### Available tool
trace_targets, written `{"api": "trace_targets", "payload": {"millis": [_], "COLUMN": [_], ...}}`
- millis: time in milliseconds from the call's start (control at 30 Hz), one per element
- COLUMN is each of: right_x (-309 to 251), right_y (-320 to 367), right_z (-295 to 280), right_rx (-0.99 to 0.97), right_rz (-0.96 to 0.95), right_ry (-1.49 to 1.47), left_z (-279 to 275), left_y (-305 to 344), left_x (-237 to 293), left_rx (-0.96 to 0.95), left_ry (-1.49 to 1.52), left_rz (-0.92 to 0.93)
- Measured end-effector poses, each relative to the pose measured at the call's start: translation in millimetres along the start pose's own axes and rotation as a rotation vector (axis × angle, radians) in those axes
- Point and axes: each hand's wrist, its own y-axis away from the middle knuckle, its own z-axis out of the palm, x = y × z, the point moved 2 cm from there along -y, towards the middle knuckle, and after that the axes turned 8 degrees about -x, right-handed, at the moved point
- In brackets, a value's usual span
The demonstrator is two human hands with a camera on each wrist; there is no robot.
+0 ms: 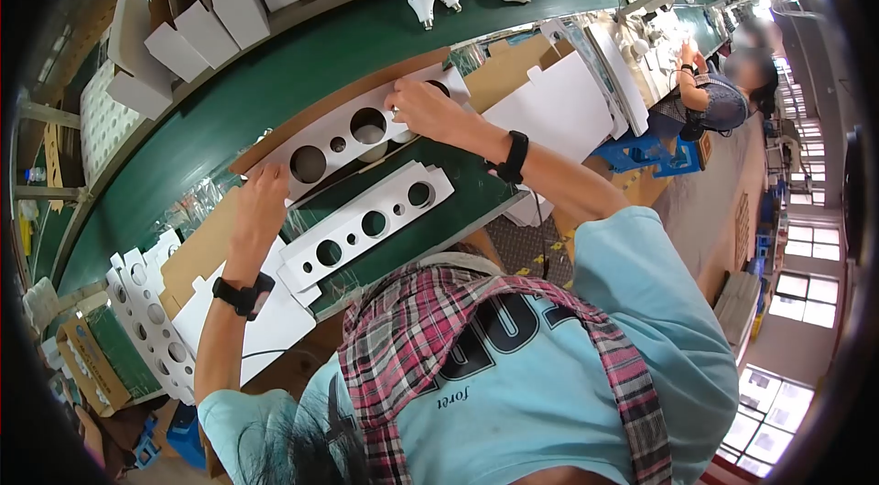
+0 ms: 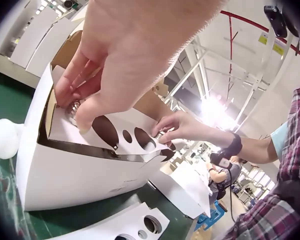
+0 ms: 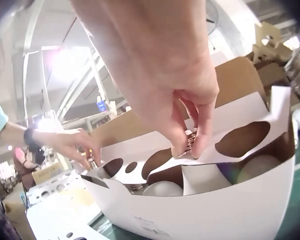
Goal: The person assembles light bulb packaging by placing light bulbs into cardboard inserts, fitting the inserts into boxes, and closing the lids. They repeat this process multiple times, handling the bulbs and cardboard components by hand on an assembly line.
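A long white carton [image 2: 90, 175] with brown inner walls stands on the green table. Along its top lies a white insert [image 1: 334, 126] with large and small round holes. My left hand [image 1: 261, 210] is at the insert's left end; in the left wrist view its thumb and fingers pinch a threaded metal bulb base [image 2: 72, 111]. Toward the other end, my right hand [image 1: 435, 114] pinches another bulb base [image 3: 191, 141] between thumb and fingertips. Under the insert, white bulbs [image 3: 162, 189] show inside the carton; their full shapes are hidden.
A second perforated insert [image 1: 352, 221] lies in front of the carton. Several loose bulbs [image 1: 421, 4] lie farther back on the table [image 1: 366, 27]. Open white cartons [image 1: 238, 13] line the shelf. More inserts [image 1: 151, 325] are stacked at left. Another person [image 1: 719, 105] sits at right.
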Motion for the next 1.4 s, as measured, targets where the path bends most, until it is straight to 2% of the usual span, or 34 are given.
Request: {"api": "trace_targets", "payload": {"millis": [100, 200, 233, 333, 367, 433, 467, 500, 533, 600, 733, 767, 800, 833, 900, 967, 1100, 1233, 1300, 1367, 1400], "right_x": [3, 3, -2, -21, -3, 20, 30, 20, 13, 5, 15, 17, 13, 9, 7, 10, 16, 19, 18, 22, 24], "right_y": [7, 6, 3, 2, 9, 19, 18, 16, 16, 11, 10, 12, 16, 17, 9, 10, 18, 28, 43, 62, 73], "right_z": [-3, -1, 5, -4, 11, 27, 35, 33, 35, 25, 28, 29, 32, 31, 27, 26, 27, 27, 10, -3, -5], "right_rx": [0.052, -0.014, 0.010, -0.033, 0.055, -0.066, -0.136, -0.049, -0.030, 0.001, -0.158, -0.113, -0.151, -0.184, -0.181, -0.153, -0.117, -0.088, 0.103, 0.254, 0.179], "right_rz": [-0.009, -0.030, -0.192, -0.012, -0.066, 0.004, 0.023, -0.067, -0.067, -0.070, 0.088, 0.070, 0.090, 0.107, 0.115, 0.118, 0.106, 0.079, 0.008, -0.059, -0.051], "right_ry": [-0.127, -0.050, 0.030, 0.063, 0.073, 0.061, 0.056, 0.060, 0.058, 0.084, 0.050, 0.022, 0.036, 0.052, 0.082, 0.105, -0.004, -0.028, 0.064, 0.199, 0.252], "left_z": [-4, 5, 8, 3, -4, -12, -7, -2, 2, 3, -15, -18, -16, 1, 49, 61, 53, 36, 30, 16, 13], "left_y": [3, 1, 1, -1, -4, -5, -6, -9, -11, -13, -19, -20, -18, -17, -19, -17, -21, -16, -9, 5, 16], "left_x": [11, -1, -7, -11, -5, 12, 8, 3, -1, -6, 0, 3, 6, 0, -6, -10, -10, -1, -1, 12, 17], "left_rx": [-0.003, 0.013, 0.017, -0.044, -0.011, 0.058, 0.019, -0.036, -0.105, -0.102, -0.024, -0.005, 0.009, -0.086, -0.100, -0.122, -0.172, -0.058, -0.063, 0.109, 0.189], "left_ry": [-0.002, 0.031, 0.045, 0.082, 0.086, 0.100, 0.091, 0.078, 0.063, 0.101, -0.005, -0.001, 0.009, -0.011, -0.078, -0.168, -0.106, -0.106, -0.095, -0.128, -0.141], "left_rz": [-0.012, -0.019, -0.016, -0.055, -0.003, 0.075, 0.024, -0.023, -0.049, -0.048, 0.054, 0.066, 0.074, 0.040, -0.008, 0.009, -0.052, -0.039, -0.051, 0.029, 0.072]}}
